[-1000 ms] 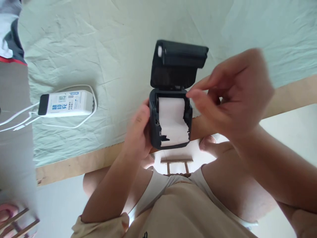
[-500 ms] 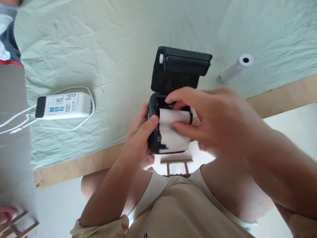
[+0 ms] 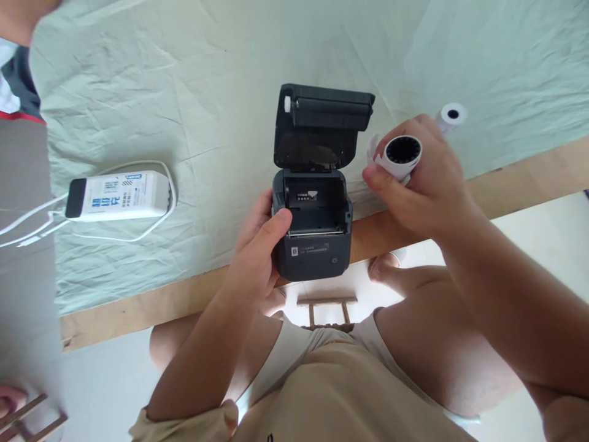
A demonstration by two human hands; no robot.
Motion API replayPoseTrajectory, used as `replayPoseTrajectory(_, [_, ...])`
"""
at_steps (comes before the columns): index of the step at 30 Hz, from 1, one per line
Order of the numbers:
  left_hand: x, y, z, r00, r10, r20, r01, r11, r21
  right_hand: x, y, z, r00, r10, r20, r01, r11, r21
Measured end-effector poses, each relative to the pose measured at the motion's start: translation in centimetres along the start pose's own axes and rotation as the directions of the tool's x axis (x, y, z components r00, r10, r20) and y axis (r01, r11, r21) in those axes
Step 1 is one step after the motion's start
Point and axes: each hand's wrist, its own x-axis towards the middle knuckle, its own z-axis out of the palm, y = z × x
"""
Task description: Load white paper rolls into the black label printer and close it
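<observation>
My left hand (image 3: 262, 245) grips the left side of a dark portable label printer (image 3: 315, 255), its thumb on the rim. The printer's lid (image 3: 322, 126) stands raised, showing a black roller and a small white gear. Its paper bay is bare inside, with a printed label on the back wall. To the right, my right hand (image 3: 421, 184) is closed around a white paper roll (image 3: 396, 166) whose wide dark core faces me. Behind that hand, a second white paper roll (image 3: 453, 115) with a small core lies on the cloth, partly hidden.
A white power strip (image 3: 122, 197) with white cables lies at the left on the pale green cloth (image 3: 221, 80). The wooden table edge (image 3: 184, 294) runs in front of my legs. Another person's arm (image 3: 25, 18) shows at the top left.
The paper roll has come out of the printer in my right hand, which has moved up and right. My left hand still holds the printer, now slightly further left.
</observation>
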Motion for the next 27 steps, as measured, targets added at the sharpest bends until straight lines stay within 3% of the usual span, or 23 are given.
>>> replayPoseTrajectory(4, [0.0,-0.1,-0.1,1.0,-0.008,-0.014,0.009,1.0,0.012,0.1,0.4,-0.1,0.996,-0.086,0.011,0.086,0.986,-0.146])
replayPoseTrajectory(8, [0.2,-0.3,-0.2,1.0,0.022,-0.003,-0.022,1.0,-0.002,-0.2,0.3,0.1,0.994,0.018,0.106,0.006,0.975,-0.224])
replayPoseTrajectory(10, [0.2,-0.3,-0.3,0.999,0.036,0.012,-0.036,0.999,-0.014,-0.4,-0.6,-0.4,0.989,-0.001,0.146,0.03,0.98,-0.198])
replayPoseTrajectory(12, [0.3,-0.3,-0.3,0.999,0.036,0.027,-0.036,0.999,-0.02,-0.4,-1.4,-1.5,0.991,-0.114,0.067,0.123,0.981,-0.151])
replayPoseTrajectory(14, [0.2,-0.2,-0.2,0.999,0.021,0.03,-0.021,1.0,-0.022,-0.2,-1.4,-2.7,0.977,-0.177,-0.117,0.157,0.975,-0.159])
replayPoseTrajectory(15, [0.2,-0.1,-0.2,1.0,0.009,0.028,-0.009,1.0,-0.021,0.1,-0.9,-3.1,0.962,-0.159,-0.221,0.121,0.976,-0.179])
replayPoseTrajectory(17, [0.1,0.0,-0.1,1.0,-0.008,0.009,0.008,1.0,-0.01,0.7,1.0,-3.6,0.957,-0.054,-0.287,-0.01,0.976,-0.219])
replayPoseTrajectory(22, [0.0,0.0,-0.2,0.999,-0.007,-0.034,0.007,1.0,0.016,1.6,5.6,-2.7,0.943,0.289,-0.163,-0.326,0.902,-0.284])
replayPoseTrajectory(25, [0.0,-0.1,-0.3,1.0,-0.005,-0.03,0.006,1.0,0.013,1.3,5.6,-2.3,0.933,0.317,-0.167,-0.344,0.924,-0.165])
replayPoseTrajectory(27, [0.0,-0.1,-0.3,1.0,-0.008,-0.025,0.008,1.0,0.019,1.0,5.2,-2.1,0.953,0.243,-0.18,-0.249,0.968,-0.012])
